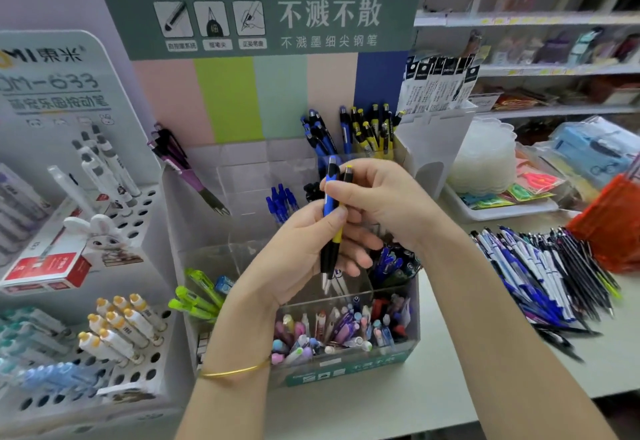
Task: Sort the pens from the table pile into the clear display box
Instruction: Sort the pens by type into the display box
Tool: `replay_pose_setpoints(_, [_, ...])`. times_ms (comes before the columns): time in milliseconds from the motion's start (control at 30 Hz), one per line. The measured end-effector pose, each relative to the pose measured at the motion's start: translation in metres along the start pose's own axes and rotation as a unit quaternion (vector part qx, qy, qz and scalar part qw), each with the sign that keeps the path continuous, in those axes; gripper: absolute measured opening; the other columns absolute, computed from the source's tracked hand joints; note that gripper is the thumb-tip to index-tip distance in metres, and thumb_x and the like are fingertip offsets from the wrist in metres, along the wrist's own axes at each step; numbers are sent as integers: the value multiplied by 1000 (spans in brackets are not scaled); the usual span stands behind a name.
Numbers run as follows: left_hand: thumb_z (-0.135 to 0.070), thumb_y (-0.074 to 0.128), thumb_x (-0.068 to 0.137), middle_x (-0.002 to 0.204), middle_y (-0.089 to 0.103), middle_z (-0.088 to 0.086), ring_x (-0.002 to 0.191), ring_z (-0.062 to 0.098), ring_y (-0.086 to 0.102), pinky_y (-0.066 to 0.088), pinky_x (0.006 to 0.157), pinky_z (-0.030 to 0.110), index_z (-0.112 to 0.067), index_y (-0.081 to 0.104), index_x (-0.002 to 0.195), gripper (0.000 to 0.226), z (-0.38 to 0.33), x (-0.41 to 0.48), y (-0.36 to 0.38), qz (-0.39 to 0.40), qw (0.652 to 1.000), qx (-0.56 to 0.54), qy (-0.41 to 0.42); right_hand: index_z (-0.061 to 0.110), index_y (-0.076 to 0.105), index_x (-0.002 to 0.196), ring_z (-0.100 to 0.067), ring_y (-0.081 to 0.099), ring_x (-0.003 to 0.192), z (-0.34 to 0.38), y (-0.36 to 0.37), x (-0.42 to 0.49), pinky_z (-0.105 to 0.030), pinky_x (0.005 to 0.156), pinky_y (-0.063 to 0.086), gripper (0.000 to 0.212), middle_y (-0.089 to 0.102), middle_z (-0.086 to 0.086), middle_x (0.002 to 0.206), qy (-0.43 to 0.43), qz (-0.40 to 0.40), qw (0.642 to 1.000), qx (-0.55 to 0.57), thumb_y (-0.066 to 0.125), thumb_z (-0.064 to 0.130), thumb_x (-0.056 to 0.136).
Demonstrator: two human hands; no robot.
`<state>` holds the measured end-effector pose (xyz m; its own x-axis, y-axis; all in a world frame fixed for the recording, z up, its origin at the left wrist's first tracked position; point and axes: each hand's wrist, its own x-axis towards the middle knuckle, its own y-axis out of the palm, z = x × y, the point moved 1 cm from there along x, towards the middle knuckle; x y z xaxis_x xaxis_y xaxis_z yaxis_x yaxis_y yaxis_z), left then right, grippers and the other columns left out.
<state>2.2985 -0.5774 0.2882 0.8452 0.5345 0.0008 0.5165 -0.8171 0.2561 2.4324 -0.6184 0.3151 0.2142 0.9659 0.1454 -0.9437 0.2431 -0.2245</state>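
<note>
My left hand (304, 249) grips two pens upright above the clear display box (412, 322): a blue pen (330, 197) and a yellow-and-black pen (336, 238), tips pointing down. My right hand (381, 197) pinches their upper ends, next to the yellow pen's black top. The box has several compartments holding blue, yellow, purple, green and pastel pens. The pen pile (547, 273) lies on the table to the right, apart from both hands.
A white pen rack (114, 318) with holes stands at the left. A red mesh bag (613, 228) sits beyond the pile. A white tray (498, 211) with packets is at the back right. Shop shelves (540, 20) line the far wall.
</note>
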Motion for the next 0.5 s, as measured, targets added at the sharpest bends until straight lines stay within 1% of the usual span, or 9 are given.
replay_pose_setpoints(67, [-19, 42, 100, 88, 70, 17, 68, 22, 67, 56, 58, 27, -3, 52, 107, 20, -6, 6, 0, -43, 999, -5, 10, -2, 60, 88, -12, 48, 52, 12, -8, 9, -20, 45, 40, 12, 54, -12, 69, -34, -58, 997, 22, 59, 9, 93])
replay_pose_setpoints(133, [-21, 46, 100, 100, 70, 15, 79, 24, 70, 57, 61, 29, -10, 51, 112, 17, -9, 10, -3, -103, 995, -2, 7, 5, 59, 88, -10, 51, 52, 27, -25, 19, -20, 44, 44, 7, 56, -4, 68, -79, -151, 985, 37, 58, 9, 94])
replay_pose_setpoints(200, [-22, 46, 101, 107, 69, 14, 86, 24, 72, 56, 63, 29, -11, 50, 120, 23, -9, 12, -7, -150, 989, 15, 2, 11, 57, 86, -12, 55, 52, 40, -42, 29, -22, 45, 49, 9, 55, 3, 65, -131, -227, 965, -21, 58, 9, 94])
replay_pose_setpoints(233, [-21, 45, 101, 107, 69, 14, 86, 24, 72, 56, 63, 28, -9, 49, 123, 25, -10, 12, -8, -163, 987, 17, 0, 11, 57, 87, -16, 57, 53, 43, -47, 33, -25, 48, 52, 7, 56, 3, 67, -151, -239, 957, -67, 58, 10, 94])
replay_pose_setpoints(267, [-20, 45, 102, 107, 69, 13, 86, 23, 72, 56, 63, 27, -8, 50, 124, 25, -9, 12, -8, -169, 985, 17, -2, 8, 58, 91, -20, 59, 54, 45, -50, 37, -29, 51, 54, 4, 57, 2, 70, -163, -232, 953, -109, 58, 10, 94])
replay_pose_setpoints(300, [-18, 45, 102, 106, 70, 13, 85, 23, 72, 56, 62, 27, -8, 51, 124, 25, -9, 12, -7, -170, 985, 16, -4, 4, 59, 94, -23, 60, 56, 46, -50, 41, -33, 53, 55, 5, 58, 1, 73, -171, -220, 949, -147, 58, 9, 94])
replay_pose_setpoints(400, [-16, 45, 101, 103, 71, 13, 85, 23, 72, 57, 64, 29, -8, 53, 121, 23, -9, 14, -3, -159, 987, 16, -8, -3, 58, 97, -25, 63, 60, 47, -48, 52, -39, 58, 55, 12, 58, -2, 78, -196, -176, 935, -238, 59, 8, 93])
replay_pose_setpoints(500, [-16, 46, 101, 103, 71, 13, 85, 23, 72, 57, 64, 29, -9, 55, 119, 21, -10, 16, -1, -152, 988, 18, -8, -5, 59, 99, -29, 63, 58, 48, -48, 59, -43, 61, 53, 17, 62, -14, 87, -216, -143, 925, -279, 60, 10, 92])
